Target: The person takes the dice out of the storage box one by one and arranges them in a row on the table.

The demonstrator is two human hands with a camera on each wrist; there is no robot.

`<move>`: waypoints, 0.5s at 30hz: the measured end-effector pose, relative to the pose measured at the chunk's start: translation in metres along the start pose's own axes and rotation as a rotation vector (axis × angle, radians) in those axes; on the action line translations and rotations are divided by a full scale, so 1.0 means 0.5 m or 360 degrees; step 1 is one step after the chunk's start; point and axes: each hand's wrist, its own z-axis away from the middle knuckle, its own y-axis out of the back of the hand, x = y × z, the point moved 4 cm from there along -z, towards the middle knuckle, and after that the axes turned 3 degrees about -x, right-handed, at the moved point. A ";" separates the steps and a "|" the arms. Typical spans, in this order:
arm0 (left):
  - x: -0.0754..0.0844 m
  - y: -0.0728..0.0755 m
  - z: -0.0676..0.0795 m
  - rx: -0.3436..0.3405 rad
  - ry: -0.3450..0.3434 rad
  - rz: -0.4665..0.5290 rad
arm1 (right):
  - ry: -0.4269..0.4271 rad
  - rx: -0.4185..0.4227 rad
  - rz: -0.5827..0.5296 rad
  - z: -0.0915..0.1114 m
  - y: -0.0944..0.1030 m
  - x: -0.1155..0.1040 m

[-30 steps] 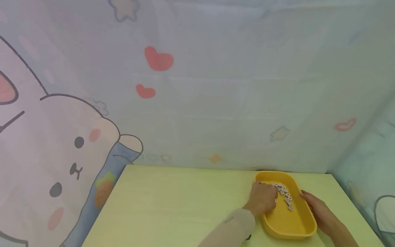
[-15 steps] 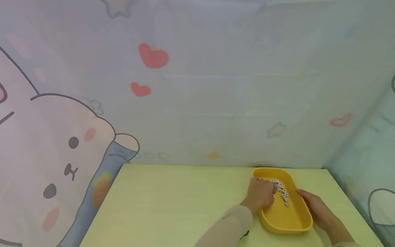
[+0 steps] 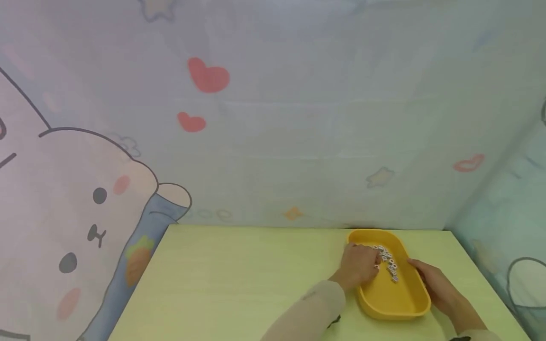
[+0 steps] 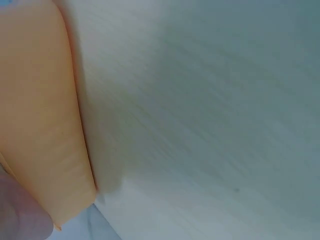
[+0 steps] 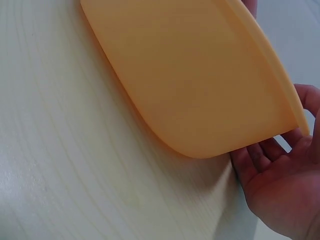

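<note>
Behind both hands hangs a pale backdrop cloth (image 3: 298,118), which fills the larger part of the head view. Below it is a light yellow-green worktop (image 3: 239,279); a wide part of it lies to the left of the left hand. Well apart from this hand, on the far left, a big white rabbit (image 3: 113,232) with a carrot on its blue clothing is printed on the cloth.

The yellow tray (image 3: 394,298), with rounded corners, is at the right part of the worktop, between the two hands. I cannot tell if its whole bottom touches the worktop.

A beige sleeve (image 3: 304,312) covers the forearm just behind the left hand. The right hand (image 3: 437,286) grips the right wall of the tray: its thumb is at the rim and the other fingers are against the outside and lower edge. The left hand (image 3: 360,266) is bent over the left wall; its fingertips are hidden, so I cannot tell if it pinches something.

Two red hearts (image 3: 208,76) are printed on the cloth, above and to the left of the left hand. The smallest things are white bead-like pieces (image 3: 386,256), lying in the tray just to the right of the left hand, in a loose curved group.
</note>
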 end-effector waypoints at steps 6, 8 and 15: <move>-0.001 0.038 0.012 0.0156 -0.0141 0.0224 | -0.0009 0.0015 0.0063 0.003 0.013 -0.002; -0.009 0.050 0.020 0.0173 -0.0168 0.0313 | -0.0024 0.0009 0.0080 0.003 0.013 0.000; -0.086 0.111 0.062 0.0197 -0.0289 0.0620 | -0.0020 0.0034 0.0118 -0.004 -0.003 -0.006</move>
